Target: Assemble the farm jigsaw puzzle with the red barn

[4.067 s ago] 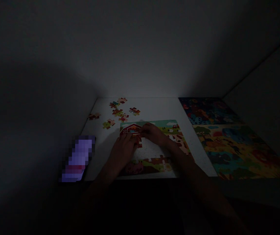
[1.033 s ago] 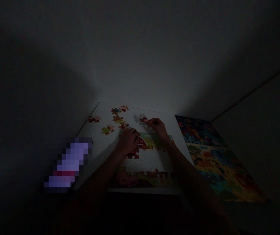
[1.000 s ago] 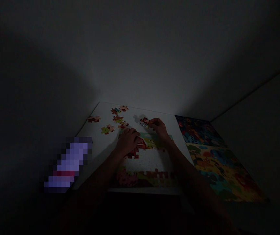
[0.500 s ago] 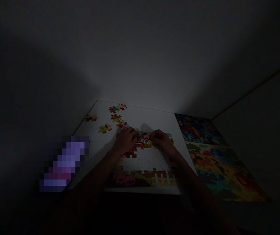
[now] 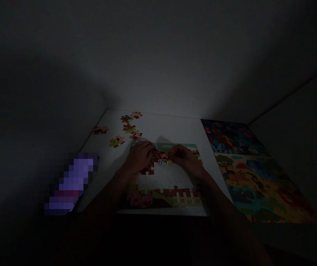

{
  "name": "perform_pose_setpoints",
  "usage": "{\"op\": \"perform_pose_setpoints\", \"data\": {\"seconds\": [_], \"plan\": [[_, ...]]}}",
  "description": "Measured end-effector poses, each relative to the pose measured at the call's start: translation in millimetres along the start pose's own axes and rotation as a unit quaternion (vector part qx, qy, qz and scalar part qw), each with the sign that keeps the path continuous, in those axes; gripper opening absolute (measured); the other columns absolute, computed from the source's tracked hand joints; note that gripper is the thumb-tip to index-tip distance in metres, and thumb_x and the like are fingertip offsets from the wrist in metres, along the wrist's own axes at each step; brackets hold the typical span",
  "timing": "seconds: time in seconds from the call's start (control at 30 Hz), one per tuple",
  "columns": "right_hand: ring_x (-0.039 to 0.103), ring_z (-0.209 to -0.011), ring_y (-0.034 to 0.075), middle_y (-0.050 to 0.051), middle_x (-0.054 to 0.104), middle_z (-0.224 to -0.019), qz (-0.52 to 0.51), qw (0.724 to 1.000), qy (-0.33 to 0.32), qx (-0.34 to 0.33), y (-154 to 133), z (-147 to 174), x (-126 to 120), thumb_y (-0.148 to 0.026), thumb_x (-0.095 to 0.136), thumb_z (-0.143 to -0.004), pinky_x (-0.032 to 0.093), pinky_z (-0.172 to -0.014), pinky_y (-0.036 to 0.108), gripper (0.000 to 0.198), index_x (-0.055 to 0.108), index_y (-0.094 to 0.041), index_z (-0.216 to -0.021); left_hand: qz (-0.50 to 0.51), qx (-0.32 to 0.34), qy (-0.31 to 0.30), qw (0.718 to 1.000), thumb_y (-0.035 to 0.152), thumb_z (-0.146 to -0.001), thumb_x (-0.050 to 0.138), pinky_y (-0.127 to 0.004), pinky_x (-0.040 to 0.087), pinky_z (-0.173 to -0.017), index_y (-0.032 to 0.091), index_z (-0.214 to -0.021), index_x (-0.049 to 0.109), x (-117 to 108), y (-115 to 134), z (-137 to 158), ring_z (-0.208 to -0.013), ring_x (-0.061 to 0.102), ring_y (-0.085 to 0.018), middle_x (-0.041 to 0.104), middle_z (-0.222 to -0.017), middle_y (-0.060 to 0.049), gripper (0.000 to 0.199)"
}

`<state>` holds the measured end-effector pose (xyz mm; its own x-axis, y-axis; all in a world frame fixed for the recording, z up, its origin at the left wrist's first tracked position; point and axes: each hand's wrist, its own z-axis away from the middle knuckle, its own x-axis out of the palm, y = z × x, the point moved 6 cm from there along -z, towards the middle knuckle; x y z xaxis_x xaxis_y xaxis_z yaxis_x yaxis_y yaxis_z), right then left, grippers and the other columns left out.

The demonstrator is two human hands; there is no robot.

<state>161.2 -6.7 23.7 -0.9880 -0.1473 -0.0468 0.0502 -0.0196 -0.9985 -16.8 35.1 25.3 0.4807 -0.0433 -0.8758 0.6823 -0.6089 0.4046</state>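
Observation:
A partly assembled jigsaw puzzle (image 5: 164, 195) lies on the white table, with a white fence and a pink bush along its near strip. My left hand (image 5: 140, 157) rests on its upper left part, fingers bent over the joined red and brown pieces. At the upper middle, my right hand (image 5: 186, 159) is closed in a pinch on a small reddish puzzle piece (image 5: 170, 155), right by the joined pieces. Fingers and dim light hide much of this piece. Bare white tabletop shows through the puzzle's middle.
Several loose puzzle pieces (image 5: 129, 128) lie at the table's far left. Two colourful animal pictures, a dark one (image 5: 230, 136) and a yellow one (image 5: 258, 184), lie on the right. A blurred-out, phone-shaped bright object (image 5: 77, 181) is at the left edge. A wall rises behind.
The view has shifted slightly. Both hands stay over the upper part of the puzzle, with small finger movements; the right hand keeps its pinch, and more of the puzzle's top edge shows.

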Motion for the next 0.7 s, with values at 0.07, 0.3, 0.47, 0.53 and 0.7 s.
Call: {"op": "perform_pose_setpoints", "data": {"seconds": [0.07,0.3,0.47,0.53,0.7], "plan": [[0.058,-0.074,0.014,-0.001,0.063,-0.080,-0.004,1.000,-0.023,0.011,0.1,1.5,4.5,-0.027,0.073,-0.070,0.046,-0.068,0.028,0.020,0.058,-0.021,-0.081,0.001,0.000,-0.006,1.000,0.013,-0.091,0.046,-0.041,0.044,-0.103,0.018,-0.108,0.067,-1.4,-0.4,1.6,-0.114,0.056,-0.021,0.064,-0.119,-0.007,0.027],[0.060,-0.076,0.015,-0.001,0.064,-0.080,0.005,0.999,-0.050,0.019,-1.0,4.2,5.9,-0.026,0.073,-0.071,0.048,-0.071,0.030,0.020,0.059,-0.021,-0.082,0.027,0.034,-0.017,0.999,0.016,-0.093,0.048,-0.041,0.045,-0.104,0.024,-0.112,0.066,-25.1,12.5,19.1,-0.115,0.057,-0.019,0.064,-0.121,-0.004,0.028],[0.060,-0.076,0.015,-0.001,0.064,-0.081,0.020,0.997,-0.075,0.025,-1.8,7.5,11.5,-0.028,0.074,-0.072,0.047,-0.071,0.030,0.020,0.059,-0.020,-0.083,0.024,0.068,-0.005,0.997,0.018,-0.094,0.049,-0.041,0.046,-0.104,0.024,-0.116,0.064,-31.7,25.4,52.0,-0.118,0.056,-0.020,0.064,-0.122,-0.004,0.027],[0.061,-0.078,0.015,0.000,0.065,-0.083,0.023,0.996,-0.088,0.022,-1.4,8.7,14.7,-0.029,0.074,-0.073,0.048,-0.072,0.030,0.020,0.060,-0.021,-0.085,0.025,0.077,0.003,0.997,0.019,-0.095,0.048,-0.040,0.048,-0.102,0.023,-0.114,0.065,-29.4,27.9,63.5,-0.116,0.057,-0.019,0.064,-0.122,-0.005,0.026],[0.062,-0.082,0.016,0.001,0.066,-0.086,0.024,0.993,-0.112,0.024,2.6,10.4,19.0,-0.030,0.073,-0.076,0.050,-0.075,0.031,0.019,0.062,-0.022,-0.088,0.034,0.067,0.012,0.997,0.019,-0.094,0.048,-0.043,0.049,-0.101,0.023,-0.111,0.067,-22.5,26.9,74.0,-0.114,0.057,-0.020,0.066,-0.119,-0.005,0.026]]}}
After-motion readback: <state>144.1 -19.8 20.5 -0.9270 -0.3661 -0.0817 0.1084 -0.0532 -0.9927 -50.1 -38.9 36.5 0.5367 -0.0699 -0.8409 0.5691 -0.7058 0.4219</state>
